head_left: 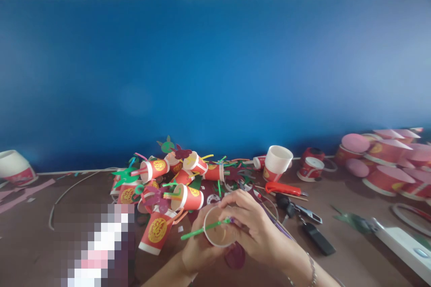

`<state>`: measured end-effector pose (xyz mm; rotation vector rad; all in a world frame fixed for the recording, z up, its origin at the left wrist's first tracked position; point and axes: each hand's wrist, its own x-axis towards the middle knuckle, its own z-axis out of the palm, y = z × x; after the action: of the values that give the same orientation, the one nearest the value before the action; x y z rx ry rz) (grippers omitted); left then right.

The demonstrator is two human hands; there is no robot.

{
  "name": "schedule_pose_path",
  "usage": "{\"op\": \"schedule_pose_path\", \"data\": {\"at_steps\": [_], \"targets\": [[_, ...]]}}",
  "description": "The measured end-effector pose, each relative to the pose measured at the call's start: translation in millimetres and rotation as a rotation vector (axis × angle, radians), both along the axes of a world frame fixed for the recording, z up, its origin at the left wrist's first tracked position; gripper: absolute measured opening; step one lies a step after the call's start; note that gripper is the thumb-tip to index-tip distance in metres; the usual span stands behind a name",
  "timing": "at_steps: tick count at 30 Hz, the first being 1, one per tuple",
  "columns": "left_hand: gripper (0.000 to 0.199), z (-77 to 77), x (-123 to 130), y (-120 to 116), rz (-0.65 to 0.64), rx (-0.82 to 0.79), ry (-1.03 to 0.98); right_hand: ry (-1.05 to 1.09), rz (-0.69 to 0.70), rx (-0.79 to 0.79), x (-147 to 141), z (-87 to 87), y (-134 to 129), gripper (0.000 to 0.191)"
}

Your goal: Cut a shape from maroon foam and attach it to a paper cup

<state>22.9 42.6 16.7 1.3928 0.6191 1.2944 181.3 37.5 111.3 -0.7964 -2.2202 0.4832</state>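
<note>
My left hand (197,249) is wrapped round a paper cup (215,238), whose open mouth faces me. A green strip (193,234), perhaps a straw or pipe cleaner, lies across the cup's mouth and sticks out to the left. My right hand (251,224) is closed at the cup's right rim, its fingertips on the strip's end, where a bit of purple shows. Under the cup is a maroon piece (235,256), partly hidden by my hands. To the left lies a red cup (158,231) with a gold emblem and an orange strip.
Several decorated red cups (191,198) are heaped behind my hands. A stack of white cups (278,159) stands at the back. On the right are an orange utility knife (283,189), keys (286,206), a white box-like object (402,242) and pink-topped cups (387,179). A blue panel (215,76) rises behind.
</note>
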Motion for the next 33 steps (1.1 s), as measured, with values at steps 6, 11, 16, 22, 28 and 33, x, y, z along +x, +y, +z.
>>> {"op": "schedule_pose_path", "data": {"at_steps": [6,11,16,22,28,33], "targets": [[0.057,-2.9,-0.6,-0.8,0.032,0.047,-0.001,0.029,0.003,-0.025,-1.6,-7.6,3.3,0.021],[0.054,-4.6,1.8,-1.6,0.047,0.1,-0.059,-0.015,-0.049,-0.101,-3.0,-6.5,2.9,0.023],[0.059,-9.2,4.8,-1.7,-0.067,0.027,-0.138,-0.013,-0.129,-0.276,-3.5,-5.3,5.8,0.015],[0.061,-11.0,9.4,-3.3,-0.172,-0.088,-0.176,-0.002,-0.161,-0.412,-3.9,-15.6,12.6,0.016],[0.059,-8.7,10.0,-0.4,-0.149,-0.159,-0.137,0.038,-0.148,-0.444,-1.1,-15.5,16.2,0.015],[0.049,-13.6,5.2,7.5,0.065,-0.149,0.041,0.056,-0.148,-0.424,-0.7,-14.0,14.7,0.033]]}}
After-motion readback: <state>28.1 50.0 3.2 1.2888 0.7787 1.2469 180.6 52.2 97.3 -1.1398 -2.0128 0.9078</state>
